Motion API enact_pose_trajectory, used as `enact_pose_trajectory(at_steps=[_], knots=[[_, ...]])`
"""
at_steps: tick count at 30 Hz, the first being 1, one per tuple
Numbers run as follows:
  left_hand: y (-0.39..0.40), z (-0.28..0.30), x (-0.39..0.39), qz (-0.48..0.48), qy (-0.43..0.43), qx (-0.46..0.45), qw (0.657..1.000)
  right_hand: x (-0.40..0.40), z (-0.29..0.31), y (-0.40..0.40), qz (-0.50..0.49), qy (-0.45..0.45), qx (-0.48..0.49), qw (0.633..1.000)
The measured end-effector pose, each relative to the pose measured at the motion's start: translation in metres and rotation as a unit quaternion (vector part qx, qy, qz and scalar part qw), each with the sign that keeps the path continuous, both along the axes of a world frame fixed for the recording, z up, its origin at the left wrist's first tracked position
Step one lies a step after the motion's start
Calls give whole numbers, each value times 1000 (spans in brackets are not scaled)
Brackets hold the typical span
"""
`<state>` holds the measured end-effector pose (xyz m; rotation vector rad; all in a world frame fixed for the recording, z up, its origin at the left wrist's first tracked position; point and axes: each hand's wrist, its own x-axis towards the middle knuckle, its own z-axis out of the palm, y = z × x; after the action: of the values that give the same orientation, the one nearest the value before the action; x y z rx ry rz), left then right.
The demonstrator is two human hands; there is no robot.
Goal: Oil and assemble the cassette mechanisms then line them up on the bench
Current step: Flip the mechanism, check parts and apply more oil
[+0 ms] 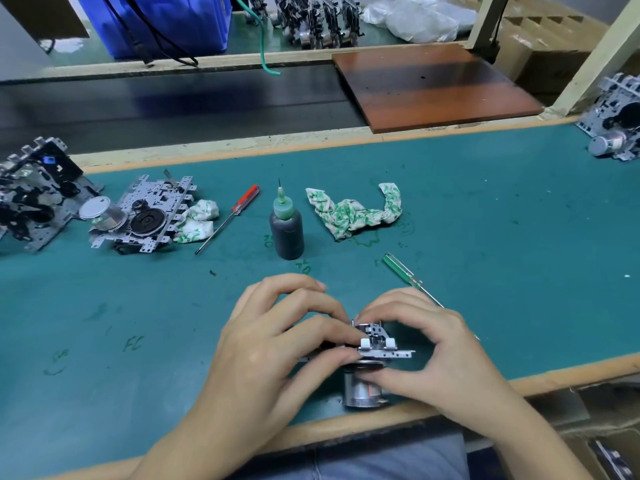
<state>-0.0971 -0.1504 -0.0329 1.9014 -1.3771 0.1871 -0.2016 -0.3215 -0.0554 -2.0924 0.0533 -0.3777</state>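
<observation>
Both hands are gripping one cassette mechanism point(375, 351) at the bench's point(485, 220) six-o'clock edge: left hand point(277, 341) pinching its plate, right hand point(426, 348) curling round its motor side (oil bottle point(286, 228) standing at twelve o'clock).

- Left hand point(277, 336) and right hand point(420, 344): both grip one cassette mechanism point(375, 348) at the near bench edge; its silver motor point(362, 393) faces the camera.
- Oil bottle point(286, 227): upright, needle tip, mid-bench.
- Red screwdriver point(230, 216): left of the bottle.
- Green screwdriver point(407, 273): beside the right hand.
- Stained rag point(356, 213): right of the bottle.
- Two mechanisms, point(145, 216) and point(33, 199): far left.
- Green bench mat point(519, 237).
</observation>
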Motion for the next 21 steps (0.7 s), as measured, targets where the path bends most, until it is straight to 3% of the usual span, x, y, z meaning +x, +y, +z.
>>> enact_pose_trajectory(at_steps=[17, 21], knots=[[-1, -1, 0, 17, 0, -3, 1000, 4, -9, -2, 24, 11, 107, 994], [-3, 0, 1, 16, -4, 1, 1000, -5, -7, -11, 26, -6, -14, 1000]])
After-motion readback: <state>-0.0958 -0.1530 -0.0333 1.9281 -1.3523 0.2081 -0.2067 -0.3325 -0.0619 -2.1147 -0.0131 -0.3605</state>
